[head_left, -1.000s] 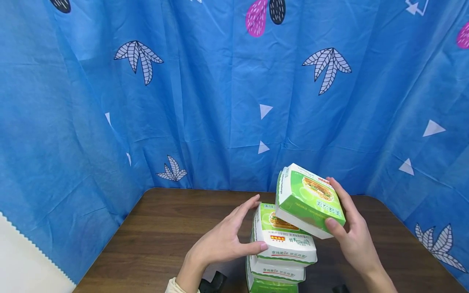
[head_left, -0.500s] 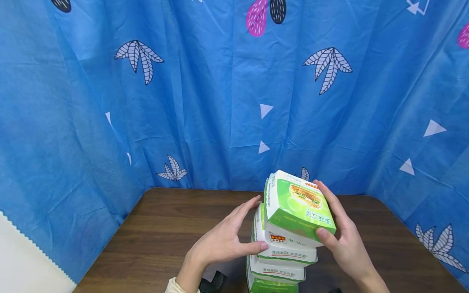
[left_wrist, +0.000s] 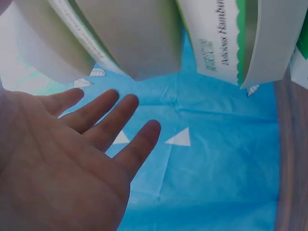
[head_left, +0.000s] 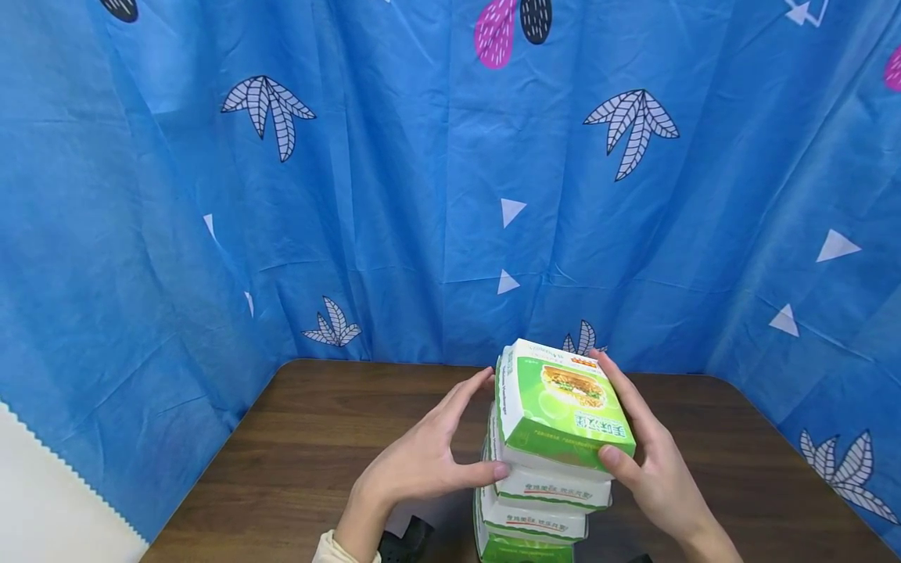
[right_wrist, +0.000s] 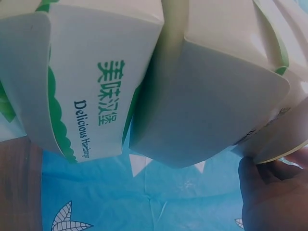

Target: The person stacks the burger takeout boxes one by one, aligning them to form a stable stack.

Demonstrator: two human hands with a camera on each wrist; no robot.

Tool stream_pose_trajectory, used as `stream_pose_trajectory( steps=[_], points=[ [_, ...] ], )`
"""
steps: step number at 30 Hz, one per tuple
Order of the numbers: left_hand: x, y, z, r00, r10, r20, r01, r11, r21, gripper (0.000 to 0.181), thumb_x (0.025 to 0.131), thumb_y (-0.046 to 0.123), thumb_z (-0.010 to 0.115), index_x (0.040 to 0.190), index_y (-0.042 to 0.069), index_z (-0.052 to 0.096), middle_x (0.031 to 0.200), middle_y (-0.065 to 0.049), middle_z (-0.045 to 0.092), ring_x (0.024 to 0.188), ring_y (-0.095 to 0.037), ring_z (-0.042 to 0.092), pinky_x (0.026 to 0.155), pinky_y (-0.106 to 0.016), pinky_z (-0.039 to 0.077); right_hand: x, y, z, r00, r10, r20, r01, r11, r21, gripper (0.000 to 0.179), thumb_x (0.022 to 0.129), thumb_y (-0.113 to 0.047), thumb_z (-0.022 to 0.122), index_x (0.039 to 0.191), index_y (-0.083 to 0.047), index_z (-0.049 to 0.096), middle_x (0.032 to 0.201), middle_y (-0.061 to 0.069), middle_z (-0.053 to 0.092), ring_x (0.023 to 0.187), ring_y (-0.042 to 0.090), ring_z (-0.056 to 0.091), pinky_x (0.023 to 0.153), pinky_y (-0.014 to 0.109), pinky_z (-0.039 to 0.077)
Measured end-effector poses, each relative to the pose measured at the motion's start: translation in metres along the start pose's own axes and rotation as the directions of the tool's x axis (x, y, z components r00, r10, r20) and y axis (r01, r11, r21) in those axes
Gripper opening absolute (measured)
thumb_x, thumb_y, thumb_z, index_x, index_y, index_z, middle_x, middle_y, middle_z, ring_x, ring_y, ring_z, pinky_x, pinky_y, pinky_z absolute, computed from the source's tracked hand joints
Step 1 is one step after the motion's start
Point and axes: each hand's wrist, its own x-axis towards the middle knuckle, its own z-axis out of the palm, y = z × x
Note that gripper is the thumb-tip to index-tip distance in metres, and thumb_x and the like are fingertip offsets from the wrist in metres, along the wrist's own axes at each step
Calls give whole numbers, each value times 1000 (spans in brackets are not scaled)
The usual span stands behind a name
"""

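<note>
My right hand [head_left: 655, 461] grips a green-and-white burger box [head_left: 570, 399] by its right side, thumb at the near corner and fingers along the far side. This box overlaps the top of a stack of similar burger boxes [head_left: 552, 494]. In the right wrist view, the fingers [right_wrist: 255, 185] reach the held box near its lid edge, and a gap narrows between it and the stacked box [right_wrist: 101, 86] below. Left of the stack, my left hand [head_left: 429, 453] is spread with thumb and fingers apart. The left wrist view has its fingers [left_wrist: 139, 149] extended beside the boxes, holding nothing.
The stack stands on a dark brown wooden table [head_left: 317, 438] near its front edge. A blue patterned curtain [head_left: 394, 195] hangs behind and around it. A black wrist piece [head_left: 407, 539] shows by the left forearm.
My right hand has brought the held burger box left and down, from a raised tilt on the right to over the stack. The left hand has barely moved.
</note>
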Motion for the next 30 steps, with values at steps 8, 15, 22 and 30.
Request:
stream_pose_trajectory(
  steps=[8, 15, 22, 30],
  points=[
    [0, 5, -2, 999, 32, -23, -32, 999, -26, 94, 77, 56, 72, 150, 46, 12, 153, 27, 19, 141, -6, 26, 108, -54, 34, -2, -1, -1, 1000, 6, 9, -6, 1000, -19, 68, 97, -18, 52, 155, -16, 17, 158, 10, 21, 127, 12, 35, 81, 18, 48],
    [-2, 6, -1, 1000, 20, -20, -21, 999, -40, 94, 77, 56, 72, 150, 46, 13, 152, 28, 20, 139, -5, 27, 108, -55, 34, -1, 0, -2, 999, 7, 50, -9, 1000, 30, 69, 97, -11, 50, 156, -15, 14, 157, 11, 18, 122, 12, 39, 74, 25, 53],
    [-1, 7, -1, 999, 34, -29, -35, 999, -36, 95, 77, 55, 73, 150, 46, 12, 152, 26, 21, 139, -5, 28, 108, -54, 34, 1, 1, -4, 996, -23, 83, 14, 994, 105, 69, 99, -16, 49, 156, -14, 10, 159, 13, 11, 125, 14, 36, 74, 27, 53],
    [-2, 8, -1, 999, 38, -32, -39, 999, -25, 96, 76, 55, 73, 150, 45, 12, 151, 26, 22, 138, -3, 28, 108, -52, 34, 1, 2, -5, 993, -53, 104, 39, 990, 136, 72, 99, -20, 50, 156, -12, 7, 159, 14, 8, 129, 17, 30, 80, 26, 52]
  ],
)
